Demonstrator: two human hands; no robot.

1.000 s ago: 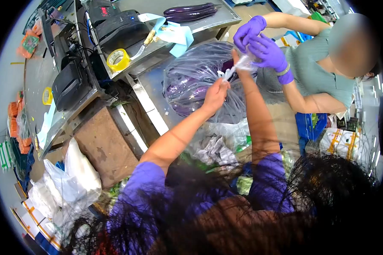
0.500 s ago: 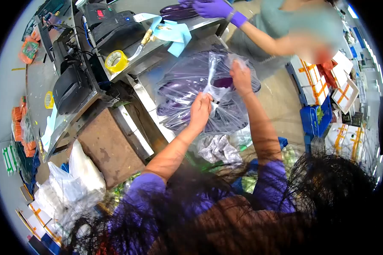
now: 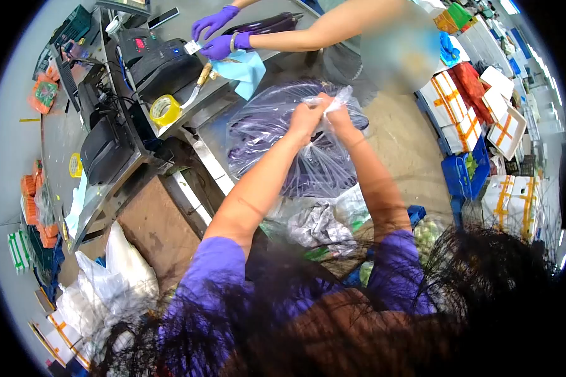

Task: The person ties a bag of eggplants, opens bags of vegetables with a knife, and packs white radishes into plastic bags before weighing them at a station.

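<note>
A large clear plastic bag (image 3: 321, 168) full of dark purple eggplants lies on a low surface in front of me. My left hand (image 3: 306, 119) is closed on the gathered neck of the bag. Close beside it, my right hand (image 3: 338, 113) also grips the bag's plastic at the top, and a loose end sticks out above the fingers. The two hands nearly touch. Exactly how the fingers hold the plastic is too small to tell.
A co-worker's purple-gloved hands (image 3: 217, 47) are at the label printer (image 3: 160, 63), near more eggplants (image 3: 267, 25). Yellow tape (image 3: 165, 110), a knife (image 3: 202, 78) and blue paper (image 3: 242, 72) lie on the metal table. White bags (image 3: 127, 264) stand lower left, boxes (image 3: 449, 103) at right.
My hands have come together at the bag's neck after being apart. The co-worker's gloved hands have moved left, from near the bag, past the eggplants, to the printer.
</note>
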